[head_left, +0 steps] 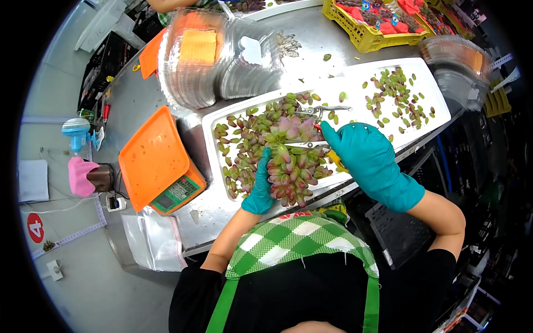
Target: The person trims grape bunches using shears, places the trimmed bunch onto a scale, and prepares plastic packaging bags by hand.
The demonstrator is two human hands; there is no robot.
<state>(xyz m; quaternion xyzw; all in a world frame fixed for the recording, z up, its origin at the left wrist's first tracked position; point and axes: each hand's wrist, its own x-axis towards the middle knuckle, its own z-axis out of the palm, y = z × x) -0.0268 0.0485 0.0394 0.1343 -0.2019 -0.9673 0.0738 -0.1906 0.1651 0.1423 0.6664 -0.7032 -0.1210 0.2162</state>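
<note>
My left hand [262, 186], in a teal glove, is closed around the near left side of a bunch of grapes [291, 175]. The grapes are long, reddish-purple and green. My right hand [366, 161], gloved too, grips scissors [306, 145] with yellow on the handle; a blade points left across the bunch. Its fingers are partly hidden. Beneath both hands is a white foam tray [355, 89] with more grapes around the bunch. Behind the blade, a second metal cutting tool [325, 109] lies in the tray. Loose grapes [397, 97] are scattered over the tray's right part.
An orange scale [155, 158] stands left of the tray. Stacked clear plastic containers [194, 61] rise behind it, with more containers [458, 66] at the right. A yellow crate [366, 38] holds packed grapes at the back. Clear plastic bags [152, 238] hang over the front-left table edge.
</note>
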